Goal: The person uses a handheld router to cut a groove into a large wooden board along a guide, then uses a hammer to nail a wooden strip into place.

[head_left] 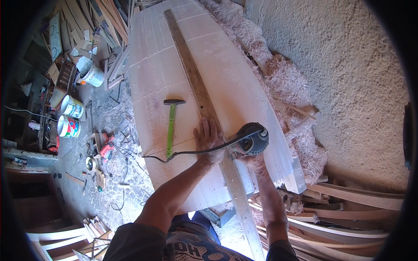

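A long wooden straightedge runs lengthwise over a large pale panel that has grooves cut across it. On the straightedge my left hand lies flat with its fingers apart, pressing it down. My right hand grips a dark, round-topped router from below, beside the right edge of the straightedge. The router's body hides most of those fingers, and its bit is out of sight. A black power cord crosses over my left wrist. To the left rests a hammer with a bright green handle.
Wood shavings heap between the panel and a rough wall. Curved wooden strips stack at lower right. On the floor at left are several buckets, red power tools and tangled cables. Offcuts pile farther back.
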Action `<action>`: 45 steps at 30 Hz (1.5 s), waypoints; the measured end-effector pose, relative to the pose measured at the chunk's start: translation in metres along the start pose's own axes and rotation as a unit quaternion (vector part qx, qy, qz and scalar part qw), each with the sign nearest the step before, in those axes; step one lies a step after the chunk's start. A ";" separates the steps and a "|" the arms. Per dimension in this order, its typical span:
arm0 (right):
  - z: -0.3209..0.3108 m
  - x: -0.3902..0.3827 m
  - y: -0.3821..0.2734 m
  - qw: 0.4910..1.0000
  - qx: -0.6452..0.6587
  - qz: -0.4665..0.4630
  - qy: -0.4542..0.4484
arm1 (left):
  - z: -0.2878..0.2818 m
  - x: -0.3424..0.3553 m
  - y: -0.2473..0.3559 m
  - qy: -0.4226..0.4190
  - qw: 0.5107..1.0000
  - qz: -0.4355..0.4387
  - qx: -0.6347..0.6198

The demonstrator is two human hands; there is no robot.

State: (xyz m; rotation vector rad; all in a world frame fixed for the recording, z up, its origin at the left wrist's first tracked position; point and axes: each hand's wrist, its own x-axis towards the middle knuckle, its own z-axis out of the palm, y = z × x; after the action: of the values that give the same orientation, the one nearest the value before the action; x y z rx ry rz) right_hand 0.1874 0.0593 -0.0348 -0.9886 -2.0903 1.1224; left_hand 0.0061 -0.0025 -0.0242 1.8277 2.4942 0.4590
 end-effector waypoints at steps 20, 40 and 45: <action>0.000 0.071 -0.040 0.991 0.127 -0.008 0.051 | -0.005 0.001 -0.001 -0.017 0.998 -0.004 -0.054; 0.016 0.146 -0.029 0.988 0.150 -0.007 0.046 | -0.017 0.004 -0.003 -0.026 0.999 0.042 -0.008; 0.023 0.163 -0.022 0.980 0.192 0.006 0.046 | -0.020 0.006 -0.001 -0.017 0.999 0.027 -0.041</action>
State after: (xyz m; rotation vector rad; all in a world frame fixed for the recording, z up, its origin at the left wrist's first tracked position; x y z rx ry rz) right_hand 0.0700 0.1726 -0.0062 -0.8462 -1.7082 1.3918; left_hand -0.0006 -0.0019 -0.0048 1.8599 2.3734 0.5196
